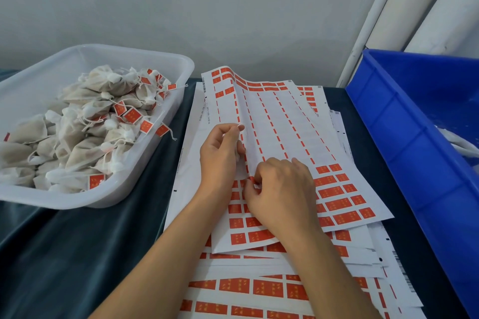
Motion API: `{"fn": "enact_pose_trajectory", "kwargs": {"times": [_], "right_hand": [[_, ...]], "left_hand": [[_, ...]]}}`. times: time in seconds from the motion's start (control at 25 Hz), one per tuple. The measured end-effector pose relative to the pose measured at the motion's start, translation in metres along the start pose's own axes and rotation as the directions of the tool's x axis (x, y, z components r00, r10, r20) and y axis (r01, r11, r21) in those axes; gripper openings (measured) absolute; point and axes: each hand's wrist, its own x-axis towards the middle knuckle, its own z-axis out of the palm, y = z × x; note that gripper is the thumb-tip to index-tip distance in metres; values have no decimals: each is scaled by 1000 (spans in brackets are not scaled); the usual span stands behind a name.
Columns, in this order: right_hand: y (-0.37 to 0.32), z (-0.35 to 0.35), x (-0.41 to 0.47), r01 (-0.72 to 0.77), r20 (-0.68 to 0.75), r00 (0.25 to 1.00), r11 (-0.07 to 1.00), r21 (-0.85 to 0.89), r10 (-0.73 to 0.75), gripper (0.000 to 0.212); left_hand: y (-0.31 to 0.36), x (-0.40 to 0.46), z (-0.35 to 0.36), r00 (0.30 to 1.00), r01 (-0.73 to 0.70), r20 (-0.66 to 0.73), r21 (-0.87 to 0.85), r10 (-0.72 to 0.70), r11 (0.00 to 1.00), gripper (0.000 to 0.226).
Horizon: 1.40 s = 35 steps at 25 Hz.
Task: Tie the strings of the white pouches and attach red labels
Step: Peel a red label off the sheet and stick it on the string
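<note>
- The step in hand looks like the label step: peeling a red rectangular sticker label off the top white backing sheet [285, 124], which lies on a stack of similar sheets on the dark cloth-covered surface [77, 254].
- The right hand [282, 194] sits over the near part of the top sheet, its fingers [250, 185] curled and pinching at a red label [252, 178] at the edge of the remaining labels; how much has lifted is hidden by the hand.
- The left hand [220, 155] lies just left of the right hand on the same sheet, its thumb and forefinger pinching a raised fold of the paper, apparently to steady it.
- The middle of the top sheet is largely stripped, with only thin red strips left; full red labels remain at its near and far ends.
- The translucent white plastic tub [166, 59] stands left of the sheet stack and holds a heap of white fabric drawstring pouches [77, 132], many already tied and tagged in red.
- A blue plastic crate [414, 124] stands right of the sheet stack; its contents are barely visible.
- Neither hand holds a pouch, so the next move calls for freeing the label cleanly, then bringing it to a tied pouch string.
</note>
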Motion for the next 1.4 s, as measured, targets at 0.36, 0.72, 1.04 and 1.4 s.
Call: {"fn": "enact_pose_trajectory", "kwargs": {"times": [0.36,0.72,1.04,1.4], "right_hand": [[0,0,0,45,-44,998,999,9,-44,25],[-3,0,2,105,-15,994,992,-63,-106,27],[2,-5,0,78,-78,994,997,4,-77,25],[2,-5,-1,84,-100,991,996,-16,-85,22]], "left_hand": [[-1,0,-1,1000,-4,18,-12,4,1000,19],[0,-1,1,1000,-2,10,-1,2,1000,18],[2,-1,0,1000,0,7,1,0,1000,19],[4,-3,0,1000,4,3,-13,-4,1000,20]]}}
